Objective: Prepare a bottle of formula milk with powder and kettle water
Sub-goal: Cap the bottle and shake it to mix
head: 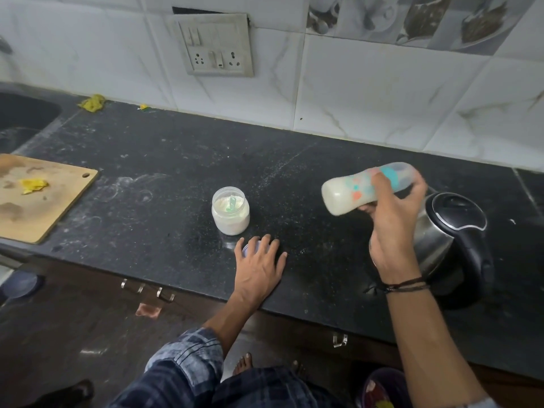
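Note:
My right hand [391, 219] grips a baby bottle [347, 195] tipped on its side above the counter. The bottle holds milky white liquid, and its outline is blurred. An open jar of white formula powder [230, 213] stands on the black counter [164, 178], a green scoop lying in the powder. My left hand [259, 260] rests flat near the counter's front edge, over a round bluish lid [248, 248] that is mostly hidden under the fingers. A steel kettle [450, 240] with a black lid and handle stands at the right, partly behind my right wrist.
A wooden chopping board [35, 198] with a yellow scrap lies at the left. A dark sink [20, 119] is at the far left. A yellow cloth [92, 103] sits by the tiled wall, under a socket panel [216, 45]. Drawer handles show below the counter edge.

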Demonstrator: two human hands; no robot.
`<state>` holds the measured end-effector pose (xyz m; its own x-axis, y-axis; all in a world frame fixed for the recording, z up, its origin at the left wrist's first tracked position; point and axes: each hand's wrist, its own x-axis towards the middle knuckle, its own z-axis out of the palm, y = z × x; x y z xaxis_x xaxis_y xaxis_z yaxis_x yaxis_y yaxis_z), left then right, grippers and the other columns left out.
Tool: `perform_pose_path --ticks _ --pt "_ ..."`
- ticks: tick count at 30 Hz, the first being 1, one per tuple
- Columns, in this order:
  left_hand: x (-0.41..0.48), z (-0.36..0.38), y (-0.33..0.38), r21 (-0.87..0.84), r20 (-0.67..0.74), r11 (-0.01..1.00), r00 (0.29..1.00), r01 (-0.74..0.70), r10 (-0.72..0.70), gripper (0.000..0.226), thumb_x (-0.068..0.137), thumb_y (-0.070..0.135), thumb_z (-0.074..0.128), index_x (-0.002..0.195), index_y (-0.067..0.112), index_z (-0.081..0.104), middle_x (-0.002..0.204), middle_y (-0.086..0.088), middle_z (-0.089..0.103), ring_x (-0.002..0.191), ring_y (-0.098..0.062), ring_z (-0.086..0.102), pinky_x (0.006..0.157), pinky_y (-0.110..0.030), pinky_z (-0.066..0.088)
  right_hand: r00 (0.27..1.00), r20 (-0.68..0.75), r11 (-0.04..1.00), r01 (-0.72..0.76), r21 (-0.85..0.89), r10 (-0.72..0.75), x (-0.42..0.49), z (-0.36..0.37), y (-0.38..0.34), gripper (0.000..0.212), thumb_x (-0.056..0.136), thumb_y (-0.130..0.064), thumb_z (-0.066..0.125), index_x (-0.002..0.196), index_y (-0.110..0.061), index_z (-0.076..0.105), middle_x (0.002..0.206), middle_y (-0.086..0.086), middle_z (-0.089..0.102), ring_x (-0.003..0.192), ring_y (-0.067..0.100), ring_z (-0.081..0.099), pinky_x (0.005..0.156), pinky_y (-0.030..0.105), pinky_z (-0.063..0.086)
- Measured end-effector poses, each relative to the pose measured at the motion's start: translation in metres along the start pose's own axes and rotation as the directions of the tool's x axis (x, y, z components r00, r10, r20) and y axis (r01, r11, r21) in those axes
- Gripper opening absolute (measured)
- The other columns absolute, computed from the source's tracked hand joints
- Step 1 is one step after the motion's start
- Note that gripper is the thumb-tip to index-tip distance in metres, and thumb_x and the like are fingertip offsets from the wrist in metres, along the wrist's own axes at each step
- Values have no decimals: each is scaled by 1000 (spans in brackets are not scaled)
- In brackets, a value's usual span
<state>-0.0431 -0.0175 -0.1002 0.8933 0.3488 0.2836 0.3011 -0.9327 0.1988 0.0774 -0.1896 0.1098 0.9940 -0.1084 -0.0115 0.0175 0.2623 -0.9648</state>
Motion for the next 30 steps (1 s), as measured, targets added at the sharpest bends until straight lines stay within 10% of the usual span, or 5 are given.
perform_pose_path --ticks 6,11,15,30 --pt "0 0 -1 0 8 1000 1000 -6 6 38 104 55 43 123 29 63 132 5 61 124 -23 57 116 -55 28 983 175 985 -30 -169 59 1 -2 3 50 83 -27 85 122 -33 55 113 -2 69 92 12 77 55 21 54" --pt "0 -3 1 11 9 1000 1000 -1 1 38 104 55 42 122 28 63 131 6 61 124 -23 57 116 -54 27 999 18 999 -35 -6 35 1 0 -1 57 78 -40 84 122 -38 49 121 -1 66 97 7 75 61 22 56" --pt "0 -2 0 9 21 1000 1000 -1 0 40 104 56 42 124 29 63 134 5 61 125 -24 57 116 -55 26 966 235 975 -52 -218 104 3 -5 2 54 75 -33 89 117 -42 55 117 1 70 93 12 77 56 21 55" --pt "-2 -3 1 25 -13 1000 1000 -8 8 38 104 54 44 121 27 64 131 5 62 122 -25 58 115 -54 27 979 153 977 -105 -187 135 -3 -2 11 47 85 -31 84 120 -36 53 115 -2 68 93 10 76 52 20 52"
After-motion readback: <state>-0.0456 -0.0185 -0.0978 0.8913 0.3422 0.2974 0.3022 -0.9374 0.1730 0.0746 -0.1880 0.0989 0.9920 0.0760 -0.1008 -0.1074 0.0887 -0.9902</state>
